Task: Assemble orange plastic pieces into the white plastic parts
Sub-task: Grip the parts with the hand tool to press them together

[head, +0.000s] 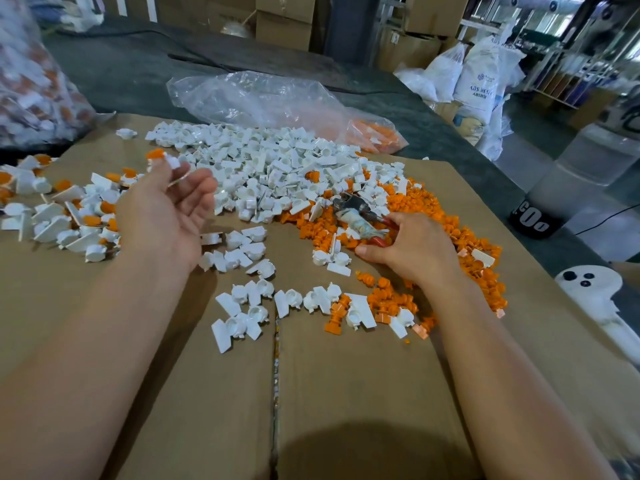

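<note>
On the table (346,393), right of centre: right hand (412,247) lies palm-down on the orange pieces (433,209), fingers bent into the pile beside the pliers (360,213); whether it grips one is unclear. White parts (270,168) lie nearer the left hand (166,216), which is palm-up with fingers slack and gripping nothing.

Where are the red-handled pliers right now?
Head view, right of centre: the pliers lie on the orange pieces beside the white parts, red handles at the fingertips of the right hand.

Right hand (414,249) fingers largely hidden; far-left bag (31,81) blurred, cropped.
</note>
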`<state>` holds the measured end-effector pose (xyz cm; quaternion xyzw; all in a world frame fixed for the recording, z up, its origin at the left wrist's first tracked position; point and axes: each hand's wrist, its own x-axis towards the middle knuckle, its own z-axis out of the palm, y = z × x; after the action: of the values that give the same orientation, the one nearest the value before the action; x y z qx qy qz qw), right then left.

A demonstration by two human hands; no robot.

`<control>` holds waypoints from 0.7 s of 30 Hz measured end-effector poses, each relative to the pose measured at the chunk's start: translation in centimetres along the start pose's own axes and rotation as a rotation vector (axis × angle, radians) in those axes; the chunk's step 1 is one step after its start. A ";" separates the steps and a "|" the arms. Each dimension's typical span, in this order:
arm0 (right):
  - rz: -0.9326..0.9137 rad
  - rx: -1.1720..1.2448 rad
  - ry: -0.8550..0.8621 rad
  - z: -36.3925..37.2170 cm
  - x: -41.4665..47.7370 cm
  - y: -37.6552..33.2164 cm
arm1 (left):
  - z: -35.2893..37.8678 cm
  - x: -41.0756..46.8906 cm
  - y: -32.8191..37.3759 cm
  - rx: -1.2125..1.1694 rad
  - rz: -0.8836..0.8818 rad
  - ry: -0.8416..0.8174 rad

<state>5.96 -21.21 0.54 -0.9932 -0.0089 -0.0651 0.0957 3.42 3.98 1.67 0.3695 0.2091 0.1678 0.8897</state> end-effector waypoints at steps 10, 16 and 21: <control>0.017 -0.022 -0.049 0.1 0.1 -0.1 | -0.9 1.8 1.2 -0.033 0.004 0.076; 0.009 -0.040 -0.051 0.1 0.0 -0.2 | -0.2 0.1 -1.3 0.959 0.346 -0.170; -0.005 -0.010 -0.029 -0.1 -0.3 -0.3 | 0.0 -1.0 -3.0 1.513 0.657 -0.297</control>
<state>5.66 -20.97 0.69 -0.9945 -0.0124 -0.0509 0.0904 2.99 1.46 -0.26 0.9272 0.0279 0.1824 0.3259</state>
